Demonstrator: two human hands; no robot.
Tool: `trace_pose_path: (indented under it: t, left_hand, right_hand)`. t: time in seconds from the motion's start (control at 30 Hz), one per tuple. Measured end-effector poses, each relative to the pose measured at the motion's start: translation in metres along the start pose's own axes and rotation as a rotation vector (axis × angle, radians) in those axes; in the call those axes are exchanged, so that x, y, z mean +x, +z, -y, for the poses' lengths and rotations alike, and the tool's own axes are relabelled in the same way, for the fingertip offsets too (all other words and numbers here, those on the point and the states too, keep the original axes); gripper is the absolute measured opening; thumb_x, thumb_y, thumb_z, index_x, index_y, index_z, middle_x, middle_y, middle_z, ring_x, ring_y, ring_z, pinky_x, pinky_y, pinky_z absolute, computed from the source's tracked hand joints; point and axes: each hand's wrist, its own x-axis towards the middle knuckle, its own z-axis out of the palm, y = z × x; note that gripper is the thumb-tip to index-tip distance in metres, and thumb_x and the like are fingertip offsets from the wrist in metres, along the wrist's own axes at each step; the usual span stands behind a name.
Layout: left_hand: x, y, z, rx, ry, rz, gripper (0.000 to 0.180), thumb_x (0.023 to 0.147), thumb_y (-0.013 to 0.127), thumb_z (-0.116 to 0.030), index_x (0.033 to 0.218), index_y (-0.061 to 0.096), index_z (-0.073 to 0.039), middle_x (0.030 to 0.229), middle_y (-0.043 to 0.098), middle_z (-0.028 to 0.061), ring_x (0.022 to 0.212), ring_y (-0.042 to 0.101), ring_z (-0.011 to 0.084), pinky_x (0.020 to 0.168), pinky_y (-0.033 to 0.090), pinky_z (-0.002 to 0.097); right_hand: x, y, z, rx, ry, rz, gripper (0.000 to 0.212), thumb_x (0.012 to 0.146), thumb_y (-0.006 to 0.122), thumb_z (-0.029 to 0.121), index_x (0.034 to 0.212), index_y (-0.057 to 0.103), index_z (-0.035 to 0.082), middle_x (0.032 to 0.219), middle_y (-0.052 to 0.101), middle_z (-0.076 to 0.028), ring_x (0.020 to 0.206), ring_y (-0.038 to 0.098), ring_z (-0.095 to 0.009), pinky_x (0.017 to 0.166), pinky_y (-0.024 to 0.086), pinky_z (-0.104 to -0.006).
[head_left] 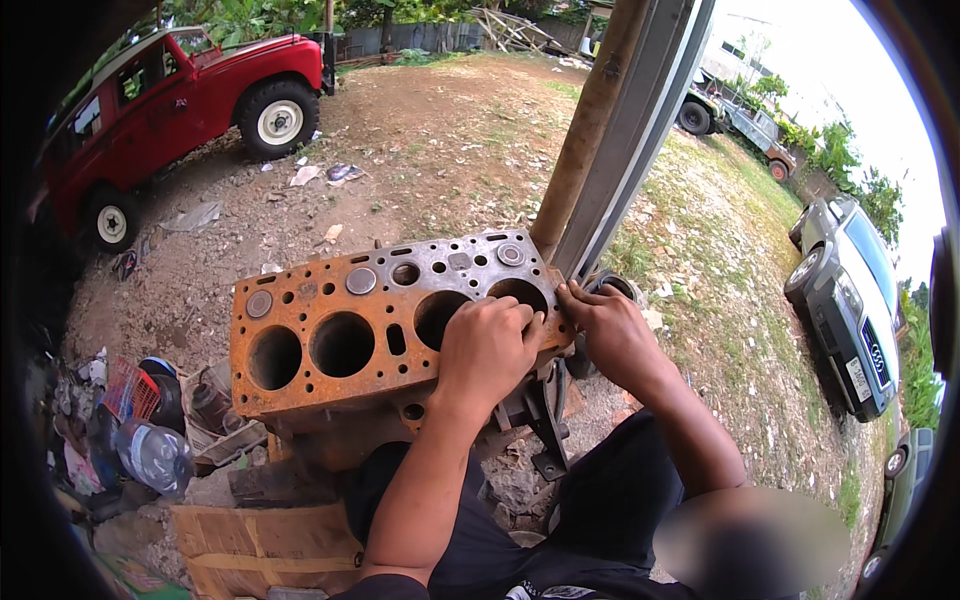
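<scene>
A rusty engine block (285,395) lies before me with its flat top face up. Several round bores run along that face. Its left part is orange with rust, while the far right part shows grey metal. My left hand (490,345) rests on the top face between the two rightmost bores, its fingers curled down; whatever may be under them is hidden. At the block's right end, my right hand (612,330) has its fingers bent against the corner, gripping the edge beside the rightmost bore.
Just behind the block's right end rises a metal post (625,140). A black bracket (545,425) juts below the block. Cardboard (265,550) lies near my legs, with a plastic bottle (155,455) and clutter at left. A red vehicle (190,100) and a silver car (845,300) stand farther off.
</scene>
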Motion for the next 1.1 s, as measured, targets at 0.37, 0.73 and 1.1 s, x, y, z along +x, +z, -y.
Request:
trace_pose_path:
  t: [0.37,0.73,1.1]
  left_hand:
    - [0.0,-0.004,-0.008,0.119,0.015,0.019,0.034,0.098,0.08,-0.019,0.076,0.064,0.002,0.076,0.063,0.0181,0.074,0.064,0.0427,0.069,0.05,0.0501]
    - [0.002,-0.002,-0.013,0.236,-0.1,0.079,0.033,0.095,0.083,-0.013,0.073,0.063,0.0,0.071,0.06,0.0141,0.066,0.06,0.0358,0.064,0.048,0.0464]
    - [0.002,0.003,-0.022,0.281,-0.086,0.051,0.039,0.094,0.086,-0.011,0.068,0.06,0.001,0.062,0.056,0.0121,0.054,0.052,0.0284,0.056,0.042,0.0416]
  right_hand:
    - [0.006,0.036,-0.061,0.468,0.092,-0.248,0.059,0.086,0.064,-0.009,0.142,0.077,0.006,0.13,0.078,-0.023,0.119,0.077,-0.041,0.104,0.06,-0.0475]
    - [0.056,0.046,-0.09,1.026,0.232,-0.483,0.037,0.11,0.062,0.005,0.145,0.074,0.003,0.131,0.083,-0.011,0.109,0.077,-0.017,0.098,0.061,-0.035]
    - [0.057,0.064,-0.109,1.443,0.463,-0.539,0.035,0.113,0.07,0.021,0.144,0.077,0.007,0.097,0.071,0.002,0.083,0.056,-0.005,0.073,0.046,-0.0245]
